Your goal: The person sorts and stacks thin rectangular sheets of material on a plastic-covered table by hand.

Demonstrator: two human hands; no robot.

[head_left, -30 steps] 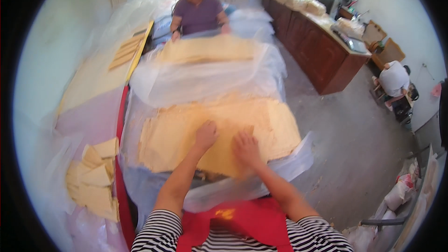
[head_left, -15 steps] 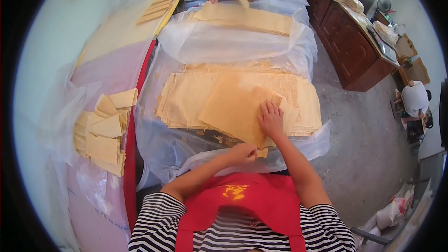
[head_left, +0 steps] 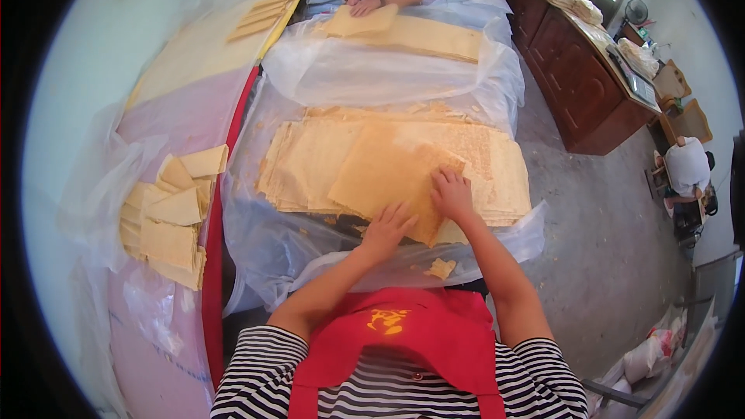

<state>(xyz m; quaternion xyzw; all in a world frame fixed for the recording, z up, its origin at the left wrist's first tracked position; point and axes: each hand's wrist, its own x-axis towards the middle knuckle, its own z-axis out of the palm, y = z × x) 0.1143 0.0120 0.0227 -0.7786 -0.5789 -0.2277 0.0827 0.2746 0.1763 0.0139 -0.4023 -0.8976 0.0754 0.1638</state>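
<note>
A thin, tan, brittle-looking sheet (head_left: 384, 171) lies askew on top of a wide stack of similar pale sheets (head_left: 303, 163). My left hand (head_left: 388, 229) rests on its near edge, fingers stretched out. On the sheet's right side lies my right hand (head_left: 452, 194), its fingers spread over the surface near the edge. A small torn scrap (head_left: 441, 268) of the same material sits on the clear plastic film (head_left: 341, 271) in front of the stack.
Broken pieces (head_left: 171, 225) are piled on the pink surface to the left, beyond a red edge (head_left: 213, 279). Across the table, a person's hands (head_left: 363, 6) touch a sheet on another stack (head_left: 434, 37). A brown wooden cabinet (head_left: 574, 101) stands at right.
My left hand has opened from a closed pinch and moved up onto the sheet. The scrap now lies loose on the film. The other person's sheet has come down onto their stack.
</note>
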